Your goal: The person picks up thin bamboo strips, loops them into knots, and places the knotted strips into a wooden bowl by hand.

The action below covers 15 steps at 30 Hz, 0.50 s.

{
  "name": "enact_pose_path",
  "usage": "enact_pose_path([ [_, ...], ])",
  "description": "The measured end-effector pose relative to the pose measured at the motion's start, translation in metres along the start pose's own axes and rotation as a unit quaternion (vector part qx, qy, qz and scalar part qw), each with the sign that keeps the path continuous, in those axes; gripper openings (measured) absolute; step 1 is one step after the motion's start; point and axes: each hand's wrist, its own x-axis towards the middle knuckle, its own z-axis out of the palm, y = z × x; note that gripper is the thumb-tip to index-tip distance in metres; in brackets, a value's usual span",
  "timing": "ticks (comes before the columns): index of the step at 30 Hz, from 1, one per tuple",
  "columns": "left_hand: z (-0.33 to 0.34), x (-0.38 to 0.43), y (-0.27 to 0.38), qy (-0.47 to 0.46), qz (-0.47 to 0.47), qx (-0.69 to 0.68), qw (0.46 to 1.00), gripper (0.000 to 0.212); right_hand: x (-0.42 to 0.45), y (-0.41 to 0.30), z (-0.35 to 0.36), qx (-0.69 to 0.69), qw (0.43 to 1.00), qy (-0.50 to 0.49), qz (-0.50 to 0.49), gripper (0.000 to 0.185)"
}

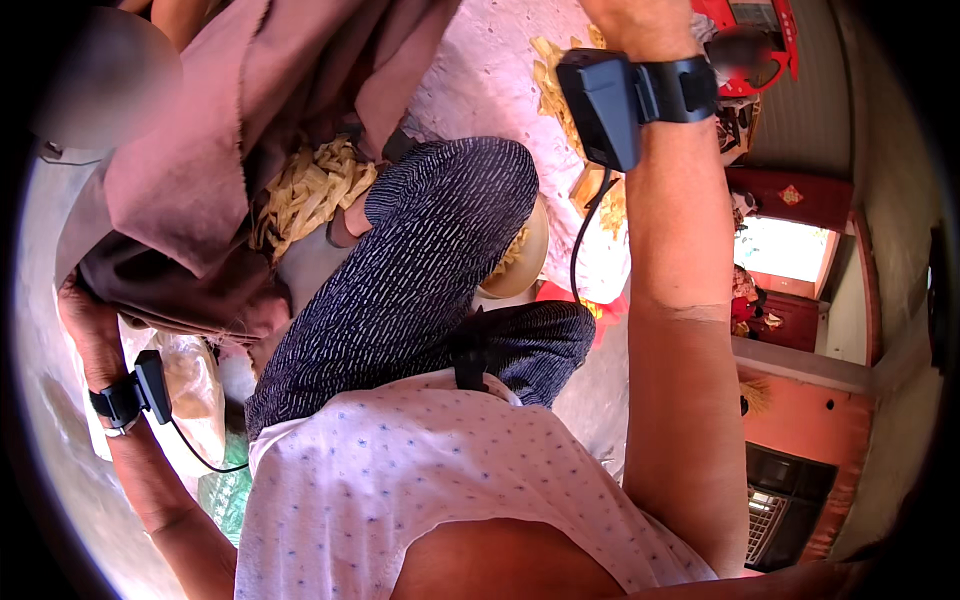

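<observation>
At the left edge, my left hand grips the edge of a large mauve-brown cloth; its fingers are partly hidden by the folds. The cloth spreads up to the top of the picture, its darker underside showing near that hand. My right hand is out of view beyond the top edge, with only the wrist and forearm showing. Beside the cloth's lower folds lies a heap of pale yellow dried strips. More yellow pieces lie on a pink patterned sheet. Black devices are strapped to both wrists.
Behind my raised knee is a round bowl with yellow pieces. A clear plastic bag and a green bag lie by my left forearm. A red chair stands at upper right. Part of another person shows at upper left.
</observation>
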Motion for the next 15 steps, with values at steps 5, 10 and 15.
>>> enact_pose_path([
  [5,-0.113,0.033,0.0,0.127,-0.046,-0.076,0.988,0.039,0.033,0.066,0.068,-0.055,0.987,-0.138,-0.057,0.03],
  [10,-0.23,0.001,-0.011,0.184,0.088,0.504,0.839,0.051,0.016,0.111,0.136,-0.285,0.951,-0.094,-0.074,0.05],
  [15,-0.225,-0.037,-0.026,0.26,-0.1,0.639,0.717,0.061,-0.008,0.082,0.085,-0.295,0.919,-0.214,0.148,0.043],
])
